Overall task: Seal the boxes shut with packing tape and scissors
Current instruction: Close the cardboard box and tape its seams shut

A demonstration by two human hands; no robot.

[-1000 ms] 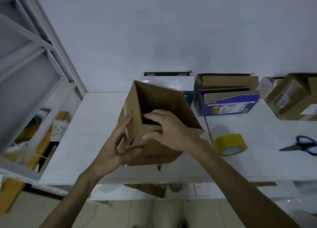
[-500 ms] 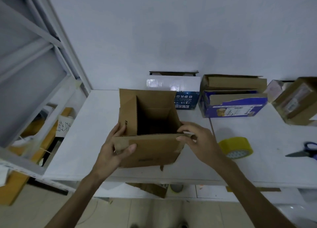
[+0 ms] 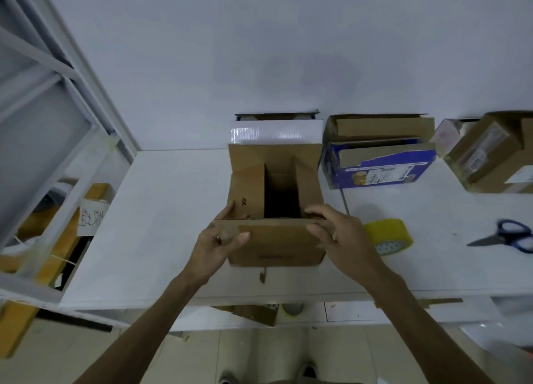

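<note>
Your hands, left hand (image 3: 219,239) and right hand (image 3: 337,233), hold the near flap of the open cardboard box (image 3: 277,239). You are folding flaps. Next, close them, then take the tape roll (image 3: 388,235).

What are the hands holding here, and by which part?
Both hold the open cardboard box: left hand grips the near flap's left end, right hand its right end.

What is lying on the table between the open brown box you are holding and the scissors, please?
The yellow tape roll, just right of the right hand on the brown box; bare tabletop separates it from the scissors, head view.
</note>
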